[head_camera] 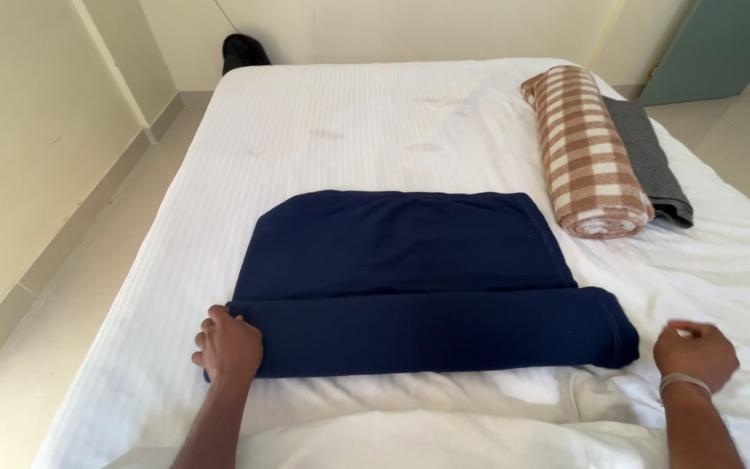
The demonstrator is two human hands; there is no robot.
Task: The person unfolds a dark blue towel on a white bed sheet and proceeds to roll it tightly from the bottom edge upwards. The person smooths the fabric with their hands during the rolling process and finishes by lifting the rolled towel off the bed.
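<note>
A dark navy blanket (401,252) lies on the white striped bed sheet (349,130), its near part rolled into a thick roll (444,334) across the bed. My left hand (227,346) rests on the roll's left end with fingers curled over it. To the right of the roll's other end is my right hand (694,352), loosely curled on the sheet and apart from the blanket, a thin bangle on its wrist.
A rolled brown-and-cream checked blanket (585,152) lies at the far right of the bed, with a folded grey blanket (653,165) beside it. A black object (243,50) sits on the floor by the far wall. A cream wall runs along the left; a teal door (722,43) stands far right.
</note>
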